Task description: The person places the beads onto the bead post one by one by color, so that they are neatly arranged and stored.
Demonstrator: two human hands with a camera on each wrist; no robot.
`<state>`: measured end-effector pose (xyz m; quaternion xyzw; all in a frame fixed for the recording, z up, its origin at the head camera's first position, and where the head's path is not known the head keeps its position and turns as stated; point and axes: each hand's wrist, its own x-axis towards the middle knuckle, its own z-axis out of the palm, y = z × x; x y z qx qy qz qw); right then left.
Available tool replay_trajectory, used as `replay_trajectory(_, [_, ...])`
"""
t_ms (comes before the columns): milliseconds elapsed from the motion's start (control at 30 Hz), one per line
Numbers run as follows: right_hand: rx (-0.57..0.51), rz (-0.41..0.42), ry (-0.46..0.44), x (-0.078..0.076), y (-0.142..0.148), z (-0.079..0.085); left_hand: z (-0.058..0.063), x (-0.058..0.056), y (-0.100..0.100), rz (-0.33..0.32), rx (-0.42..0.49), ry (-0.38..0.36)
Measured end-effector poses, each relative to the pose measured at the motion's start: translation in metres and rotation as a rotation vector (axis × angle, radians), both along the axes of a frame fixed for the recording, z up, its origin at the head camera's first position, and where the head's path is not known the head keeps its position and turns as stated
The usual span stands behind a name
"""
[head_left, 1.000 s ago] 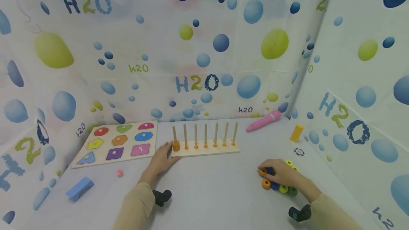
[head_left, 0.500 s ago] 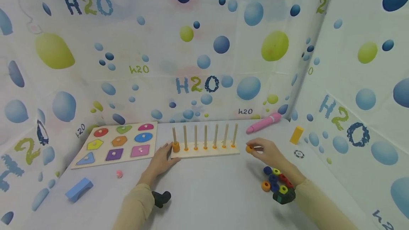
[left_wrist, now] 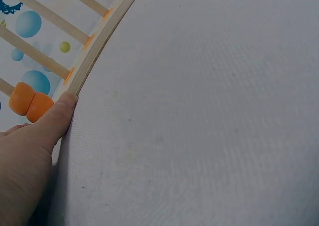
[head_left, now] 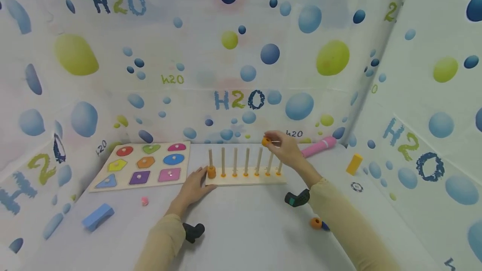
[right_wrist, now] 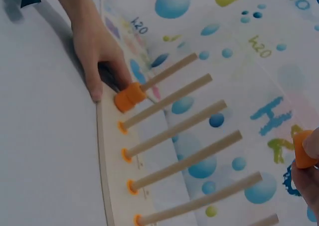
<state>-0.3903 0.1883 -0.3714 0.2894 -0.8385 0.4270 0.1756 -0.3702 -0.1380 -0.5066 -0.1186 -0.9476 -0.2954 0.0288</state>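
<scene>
A wooden peg board (head_left: 248, 180) with a row of upright pegs stands at mid-table. Its leftmost peg bears two orange beads (right_wrist: 129, 97), stacked at the bottom. My left hand (head_left: 193, 187) holds the board's left end, with the thumb (left_wrist: 62, 109) against the front edge and the fingers round the far side. Above the right half of the board, my right hand (head_left: 287, 150) pinches another orange bead (head_left: 266, 141) between thumb and fingertips. This bead is near the height of the peg tops.
A shape puzzle board (head_left: 144, 179) lies left of the pegs. In front are a blue block (head_left: 98, 217) and a small pink piece (head_left: 144, 201). A pink marker-like tube (head_left: 320, 146) and yellow block (head_left: 354, 164) lie right. An orange bead (head_left: 315, 223) shows beside my right sleeve, which hides other beads.
My right hand has taken an orange bead from the pile at the right and carried it up and left over the peg board. The left hand has stayed at the board's end.
</scene>
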Motion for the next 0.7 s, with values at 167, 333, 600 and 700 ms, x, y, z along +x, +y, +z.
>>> replay_trajectory(167, [-0.005, 0.036, 0.007, -0.010, -0.038, 0.000, -0.002, -0.002, -0.001, 0.005, 0.002, -0.011])
replay_trajectory(333, [-0.001, 0.101, 0.028, -0.017, -0.072, -0.002, -0.004, -0.003, -0.002, 0.015, 0.010, -0.023])
replay_trajectory(600, [0.039, 0.163, 0.023, -0.023, -0.124, -0.007, -0.001, -0.003, -0.001, 0.024, 0.011, -0.015])
replay_trajectory(700, [0.071, 0.191, 0.000, -0.022, -0.139, -0.010, -0.001, -0.001, 0.000, 0.032, 0.015, -0.019])
